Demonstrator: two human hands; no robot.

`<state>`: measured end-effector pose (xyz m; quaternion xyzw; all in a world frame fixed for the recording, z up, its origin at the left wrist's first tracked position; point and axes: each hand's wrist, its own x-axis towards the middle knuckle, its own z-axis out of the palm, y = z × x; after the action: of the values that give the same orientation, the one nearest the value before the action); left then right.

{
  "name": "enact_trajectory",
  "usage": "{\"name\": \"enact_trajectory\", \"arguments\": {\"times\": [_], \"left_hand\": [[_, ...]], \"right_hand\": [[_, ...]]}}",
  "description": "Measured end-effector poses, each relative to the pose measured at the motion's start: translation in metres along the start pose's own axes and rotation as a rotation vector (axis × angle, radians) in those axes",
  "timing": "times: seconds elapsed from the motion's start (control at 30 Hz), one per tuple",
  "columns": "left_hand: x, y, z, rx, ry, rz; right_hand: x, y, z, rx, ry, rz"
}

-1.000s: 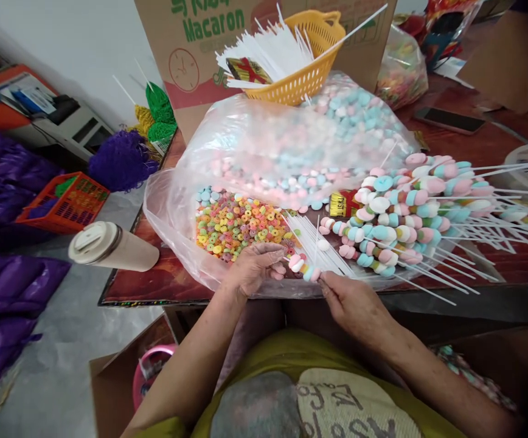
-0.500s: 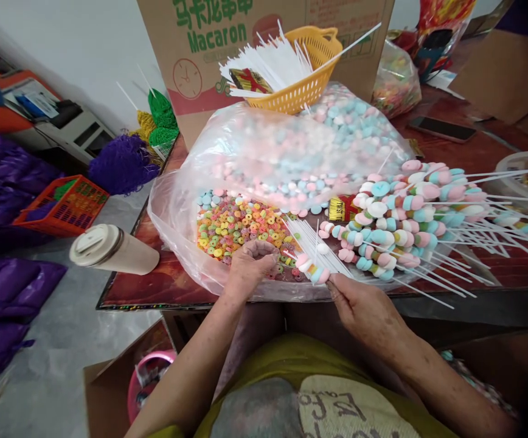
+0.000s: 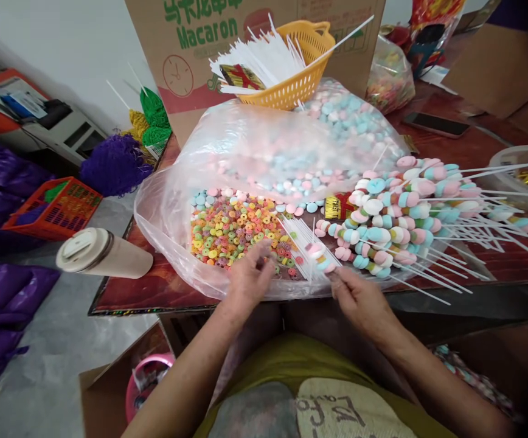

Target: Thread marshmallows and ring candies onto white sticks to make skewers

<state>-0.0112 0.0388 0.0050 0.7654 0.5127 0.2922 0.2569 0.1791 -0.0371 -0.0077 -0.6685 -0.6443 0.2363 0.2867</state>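
Observation:
My right hand pinches a candy skewer, a short stack of pink, white and blue pieces whose tip points up and left. Over the near edge of the ring-shaped gummy candies is my left hand. Its thumb and fingers are apart, slightly blurred, and I see nothing between them. White sticks lie between the two hands. Beside my right hand is a pile of filled candy skewers, their bare sticks pointing right. Pink, blue and white candies fill the clear plastic bag behind.
A yellow basket of white sticks rests on the bag, before a cardboard box. The lidded cup stands at the table's left edge. A phone and a clear tub are on the right.
My left thumb and fingers have parted from a pinch. The right hand still holds the skewer, moved slightly. The whole view has shifted a little.

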Motion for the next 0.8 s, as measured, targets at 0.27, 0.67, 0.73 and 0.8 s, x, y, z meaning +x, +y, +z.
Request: {"name": "enact_trajectory", "arguments": {"times": [0.27, 0.67, 0.73, 0.8], "left_hand": [[0.023, -0.007, 0.001, -0.190, -0.041, -0.247], [0.012, -0.009, -0.014, -1.360, -0.213, -0.787], [0.013, -0.004, -0.009, -1.412, -0.186, -0.765], [0.015, 0.001, -0.006, -1.415, -0.152, -0.735]], "right_hand": [[-0.004, 0.001, -0.003, -0.067, -0.119, -0.035], [0.000, -0.024, 0.006, -0.234, -0.120, -0.132], [0.000, -0.023, 0.006, -0.264, -0.091, -0.113], [-0.001, -0.023, 0.005, -0.294, -0.081, -0.107]]}}
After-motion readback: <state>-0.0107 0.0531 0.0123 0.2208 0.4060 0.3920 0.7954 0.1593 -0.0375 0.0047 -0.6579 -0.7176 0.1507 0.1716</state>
